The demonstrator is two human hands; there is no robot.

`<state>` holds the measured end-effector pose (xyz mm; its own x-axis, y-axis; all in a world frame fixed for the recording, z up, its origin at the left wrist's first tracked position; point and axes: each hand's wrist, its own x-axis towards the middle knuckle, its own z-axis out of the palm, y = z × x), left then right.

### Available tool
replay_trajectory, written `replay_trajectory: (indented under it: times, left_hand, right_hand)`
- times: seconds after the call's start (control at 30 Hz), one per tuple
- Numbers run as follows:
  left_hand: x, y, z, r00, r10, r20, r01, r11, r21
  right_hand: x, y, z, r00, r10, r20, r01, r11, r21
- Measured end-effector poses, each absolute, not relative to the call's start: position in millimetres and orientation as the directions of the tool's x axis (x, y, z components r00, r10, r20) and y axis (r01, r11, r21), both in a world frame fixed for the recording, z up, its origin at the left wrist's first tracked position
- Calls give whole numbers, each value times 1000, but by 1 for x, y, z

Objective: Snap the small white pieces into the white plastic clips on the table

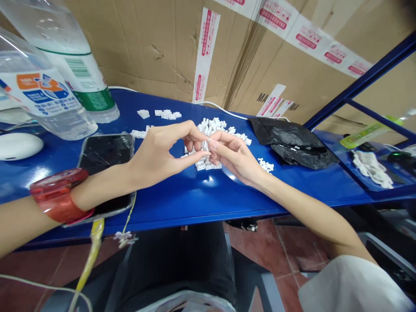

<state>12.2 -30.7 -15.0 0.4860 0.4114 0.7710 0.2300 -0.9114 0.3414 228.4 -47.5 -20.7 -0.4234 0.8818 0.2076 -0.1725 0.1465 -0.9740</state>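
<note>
My left hand (169, 149), with a red watch (60, 195) on its wrist, pinches a small white piece (205, 145) between thumb and forefinger. The fingertips of my right hand (232, 156) close on the same piece from the other side. Behind and below the fingers lies a pile of small white plastic pieces (212, 125), partly hidden by both hands. Smaller groups of white pieces (167, 114) lie at the back left, and another little group (265, 165) is right of my right hand.
A phone (105, 151) lies under my left forearm. Two plastic bottles (45, 95) and a white mouse (19, 146) stand at the left. A black plastic bag (292, 143) lies at the right, before cardboard boxes (146, 47). The blue table's (195, 208) front edge is near my lap.
</note>
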Motion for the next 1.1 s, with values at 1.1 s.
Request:
replay_trajectory:
  times: [1.1]
  left_hand:
    - [14,-22,-19,464,591,660,-54,-725,687]
  right_hand:
    - [328,-17,32,-297,927,-230,953,273,-130]
